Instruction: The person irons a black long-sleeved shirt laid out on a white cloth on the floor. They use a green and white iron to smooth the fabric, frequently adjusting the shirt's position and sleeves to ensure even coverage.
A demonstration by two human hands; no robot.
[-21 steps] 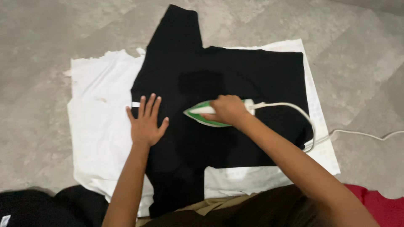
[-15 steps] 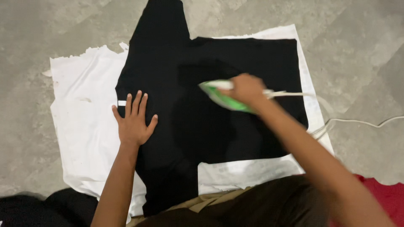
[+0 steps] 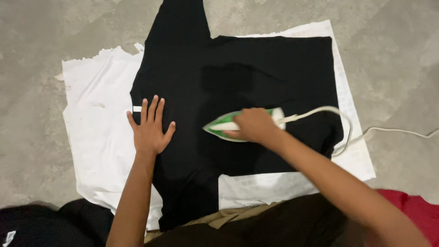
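Kneeling over the work, I see dark cloth (image 3: 41,224) at my near left and a red cloth (image 3: 414,206) at my near right. My left hand (image 3: 150,128) lies flat, fingers spread, pressing the black shirt (image 3: 256,68) near its small white tag (image 3: 137,109), holding nothing. My right hand (image 3: 254,125) is wrapped tight around the handle of the green and white iron (image 3: 219,127), which sits on the shirt's middle just right of my left hand. The iron's long axis runs left to right, tip toward my left hand, its cord (image 3: 347,132) trailing off right. Beyond, the shirt spreads over a white sheet (image 3: 91,91) on the concrete floor (image 3: 45,36).
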